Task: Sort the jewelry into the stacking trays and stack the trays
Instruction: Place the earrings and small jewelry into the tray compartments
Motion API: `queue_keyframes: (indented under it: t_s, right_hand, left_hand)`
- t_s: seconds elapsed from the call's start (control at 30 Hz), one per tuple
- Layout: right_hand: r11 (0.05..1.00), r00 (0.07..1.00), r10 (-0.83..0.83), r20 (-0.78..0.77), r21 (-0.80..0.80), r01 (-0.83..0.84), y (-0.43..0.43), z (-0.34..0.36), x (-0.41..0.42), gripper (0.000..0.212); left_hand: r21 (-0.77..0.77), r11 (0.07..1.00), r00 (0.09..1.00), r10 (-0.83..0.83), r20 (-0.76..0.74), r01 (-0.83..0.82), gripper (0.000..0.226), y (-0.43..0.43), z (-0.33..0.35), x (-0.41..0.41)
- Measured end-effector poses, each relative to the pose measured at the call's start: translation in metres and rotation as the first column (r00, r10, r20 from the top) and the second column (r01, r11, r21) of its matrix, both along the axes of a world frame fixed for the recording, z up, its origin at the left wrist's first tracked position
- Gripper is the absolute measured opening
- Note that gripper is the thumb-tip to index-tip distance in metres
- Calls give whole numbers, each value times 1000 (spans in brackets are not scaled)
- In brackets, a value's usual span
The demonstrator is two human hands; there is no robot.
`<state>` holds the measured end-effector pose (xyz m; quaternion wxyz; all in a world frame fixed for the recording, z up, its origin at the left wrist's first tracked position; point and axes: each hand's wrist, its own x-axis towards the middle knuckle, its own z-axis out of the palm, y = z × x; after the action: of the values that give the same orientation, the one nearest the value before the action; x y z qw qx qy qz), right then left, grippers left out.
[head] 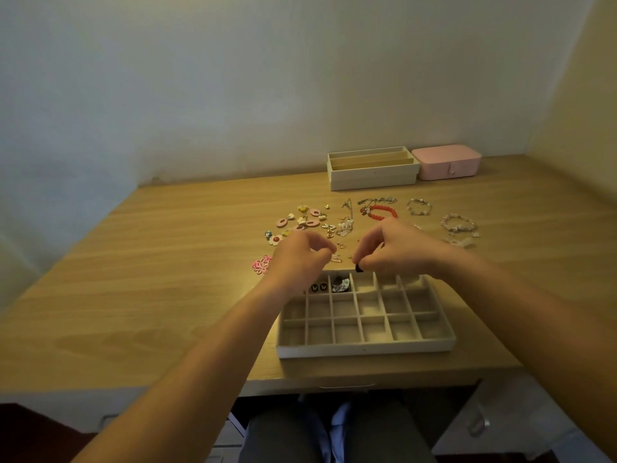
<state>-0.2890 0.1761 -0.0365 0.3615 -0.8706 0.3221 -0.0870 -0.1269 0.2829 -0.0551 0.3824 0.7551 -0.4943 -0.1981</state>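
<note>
The right hand (pixel 397 248) pinches a small dark piece (pixel 359 269) between thumb and fingertips, right over the far edge of the gridded tray (pixel 364 349) at the near side of the table (pixel 167 262). The left hand (pixel 297 255) hovers just left of it with its fingers curled. Whether it holds anything cannot be told. Two butterfly studs (pixel 319 287) lie in a far-row compartment. Loose earrings (pixel 310 222) and a red bracelet (pixel 380 212) lie farther back, and stacked trays (pixel 372 177) sit against the far wall.

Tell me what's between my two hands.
Some tiny jewelry pieces on the table, head view, between left hand and right hand, which pinches a dark piece.
</note>
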Motion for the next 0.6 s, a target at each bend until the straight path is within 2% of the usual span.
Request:
queue_keyframes:
  t_s: [0.13, 0.27, 0.43, 0.6]
  right_hand:
    - [1000, 998, -12, -57, -18, 11, 2, -6, 0, 14]
    - [995, 996, -56, -69, -89, 50, 3, -12, 2, 13]
    - [980, 990, -115, -82, -174, 100, 5, -22, 3, 12]
    - [974, 989, -129, -75, -196, 112, 7, -26, 4, 12]
  left_hand:
    - [85, 996, 993, -33, 109, 23, 21, -3, -8, -1]
    - [122, 990, 984, -82, 157, 63, 18, -3, -10, -4]
    - [145, 986, 989, -100, 113, 83, 23, -2, -10, -6]
    - [127, 985, 984, -132, 117, 117, 22, -1, -12, -8]
